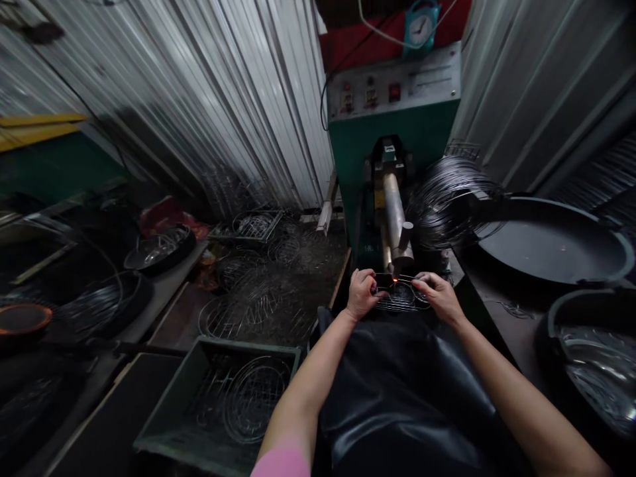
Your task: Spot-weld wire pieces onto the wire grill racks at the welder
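A round wire rack (pixel 397 303) lies level under the electrode of a green welding machine (pixel 402 132). My left hand (pixel 362 293) is closed on the left side of its rim, thumb and fingers pinched. On the opposite side my right hand (pixel 437 295) pinches the rim between thumb and fingers. An orange glow shows at the electrode tip (pixel 395 277), where it meets the wire between my hands. Below the rack, a black apron (pixel 397 391) covers my lap.
A green crate (pixel 193 354) with wire racks stands at lower left, more wire pieces (pixel 263 291) behind it. To the right are a wire coil (pixel 447 202), a wide black pan (pixel 551 242) and a black tub (pixel 556 318) of metal parts.
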`<state>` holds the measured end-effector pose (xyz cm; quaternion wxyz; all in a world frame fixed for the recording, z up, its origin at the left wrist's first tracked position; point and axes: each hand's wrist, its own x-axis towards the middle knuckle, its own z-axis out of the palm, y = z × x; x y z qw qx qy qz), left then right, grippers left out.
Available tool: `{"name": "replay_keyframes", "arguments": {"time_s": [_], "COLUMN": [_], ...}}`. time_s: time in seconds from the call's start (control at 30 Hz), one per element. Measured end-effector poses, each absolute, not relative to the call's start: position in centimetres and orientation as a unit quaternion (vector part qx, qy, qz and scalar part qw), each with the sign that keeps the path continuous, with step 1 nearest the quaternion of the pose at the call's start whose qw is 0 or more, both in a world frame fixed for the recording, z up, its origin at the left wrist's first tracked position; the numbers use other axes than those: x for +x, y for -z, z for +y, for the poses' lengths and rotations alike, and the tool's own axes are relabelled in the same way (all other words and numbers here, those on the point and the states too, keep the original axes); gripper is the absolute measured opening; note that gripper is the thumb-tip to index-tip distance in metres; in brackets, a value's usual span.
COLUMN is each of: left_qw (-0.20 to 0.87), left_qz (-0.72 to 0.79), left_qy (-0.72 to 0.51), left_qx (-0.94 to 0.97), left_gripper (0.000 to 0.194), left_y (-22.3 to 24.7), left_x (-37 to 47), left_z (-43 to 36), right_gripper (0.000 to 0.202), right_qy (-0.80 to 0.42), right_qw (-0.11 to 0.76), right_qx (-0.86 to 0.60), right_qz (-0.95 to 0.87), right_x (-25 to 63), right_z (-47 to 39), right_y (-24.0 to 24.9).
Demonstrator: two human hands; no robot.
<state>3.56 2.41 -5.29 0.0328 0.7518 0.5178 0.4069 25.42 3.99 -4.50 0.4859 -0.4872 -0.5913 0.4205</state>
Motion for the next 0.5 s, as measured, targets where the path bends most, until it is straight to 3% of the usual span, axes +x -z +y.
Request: {"name": "replay_keyframes", "arguments": {"time_s": [0.23,0.33,0.5], "left_qw": [-0.072,-0.005,0.091], "left_qz": [0.536,0.539,0.657], "left_qy": [-0.458,-0.475,-0.430], "left_qx": [0.705,0.696,0.613], "left_gripper": [0.034,0.033,0.065], "left_y": [6.2,8.2,10.6], "left_x": [4.7,8.1,14.4], "left_z": [-2.5,-5.6,-5.6], "right_gripper": [0.035,0.039,0.045], "right_qy": [-0.513,-0.507,-0.478], "right_qw": [0.456,0.436,0.445], "right_qx": [-0.474,-0.464,-0.466], "right_qz": [-0.553,-0.581,-0.597], "right_x": [31.9,32.5,31.8], "right_z": [4.0,4.3,4.3], "right_y": [9.9,10.9,10.6]}}
